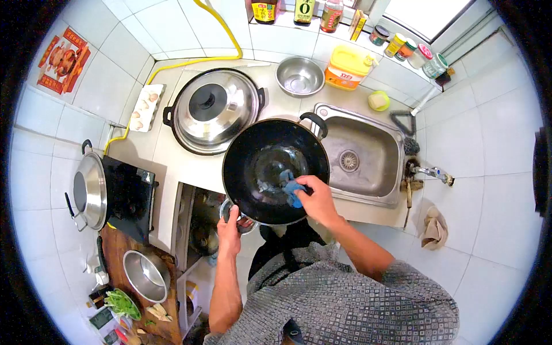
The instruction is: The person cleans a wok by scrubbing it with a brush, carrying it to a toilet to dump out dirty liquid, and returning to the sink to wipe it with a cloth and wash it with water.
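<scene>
Hanging partly over the counter's (198,172) near edge in the head view, a big round wok (253,158) is being scrubbed or wiped, by the look of it. Its black inside is smooth and kinda glossy, with wet-looking patches around the bottom. A crumpled, soft blue cloth (294,194) is pressed on the near-right inner wall, bunched under the right hand (315,199), whose fingers are closed tight on it. The left hand (228,226) is set at the wok's lower-left edge, thumb up; whether the other fingers are clamped there can't be told, since they're mostly hidden by a shiny metal curve.

As for containers, white-to-tan eggs (144,107) are held in a pale tray (155,89), and leafy greens (119,301) are piled in a bowl (137,314) on the brown wooden board (115,247). A domed steel lid (233,118) is sat on the wide pan at the back, next to a shallow, shiny steel bowl (300,86). The rectangular brushed-metal sink (368,172) is placed right beside the wok.
</scene>
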Demonstrator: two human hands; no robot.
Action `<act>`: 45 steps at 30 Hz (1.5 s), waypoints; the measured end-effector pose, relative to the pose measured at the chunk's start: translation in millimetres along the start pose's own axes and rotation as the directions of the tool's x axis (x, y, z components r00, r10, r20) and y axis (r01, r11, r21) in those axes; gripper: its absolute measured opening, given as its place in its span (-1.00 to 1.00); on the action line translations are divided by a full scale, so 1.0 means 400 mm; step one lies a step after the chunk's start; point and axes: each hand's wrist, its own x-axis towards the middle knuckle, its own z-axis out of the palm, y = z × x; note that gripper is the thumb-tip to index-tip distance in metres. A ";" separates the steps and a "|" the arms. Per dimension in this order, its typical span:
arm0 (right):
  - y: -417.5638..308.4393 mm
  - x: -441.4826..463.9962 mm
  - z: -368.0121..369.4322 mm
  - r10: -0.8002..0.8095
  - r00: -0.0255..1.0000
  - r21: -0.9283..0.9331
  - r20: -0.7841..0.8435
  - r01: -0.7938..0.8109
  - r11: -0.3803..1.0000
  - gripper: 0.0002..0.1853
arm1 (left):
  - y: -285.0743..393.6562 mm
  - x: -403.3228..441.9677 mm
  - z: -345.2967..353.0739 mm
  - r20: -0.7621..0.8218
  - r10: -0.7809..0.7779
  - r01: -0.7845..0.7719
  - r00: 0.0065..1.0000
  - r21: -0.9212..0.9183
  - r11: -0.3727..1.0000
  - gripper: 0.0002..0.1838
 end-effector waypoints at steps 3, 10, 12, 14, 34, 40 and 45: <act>-0.011 -0.012 -0.068 0.062 0.995 0.016 -0.083 -0.061 0.998 -0.71 | 0.015 -0.002 -0.005 0.040 -0.052 0.054 0.998 -0.069 0.996 -0.68; 0.038 -0.059 -0.232 0.261 0.881 0.318 -0.394 -0.136 0.938 -0.75 | 0.034 -0.061 -0.018 0.046 0.006 0.000 0.999 -0.128 0.992 -0.72; 0.071 -0.079 -0.246 0.298 0.866 0.325 -0.402 -0.170 0.930 -0.76 | 0.072 -0.112 -0.027 -0.022 0.059 -0.062 0.998 -0.142 0.988 -0.76; 0.111 -0.100 -0.232 0.339 0.849 0.337 -0.405 -0.206 0.919 -0.76 | 0.096 -0.135 -0.082 -0.030 0.073 -0.077 0.997 -0.190 0.979 -0.72; 0.201 -0.164 -0.192 0.318 0.781 0.030 -0.537 -0.359 0.933 -0.48 | 0.211 -0.275 -0.087 0.004 0.249 -0.248 0.969 0.086 0.965 -0.64; 0.024 -0.185 -0.570 -0.205 0.425 -0.320 -0.882 -0.219 0.922 -0.57 | 0.149 -0.199 0.136 0.236 0.105 -0.123 0.966 0.063 0.990 -0.79; 0.058 -0.075 -0.716 -0.469 0.376 -0.584 -0.799 -0.303 0.753 -0.59 | 0.054 -0.120 0.358 0.389 -0.042 -0.018 0.920 0.149 0.989 -0.78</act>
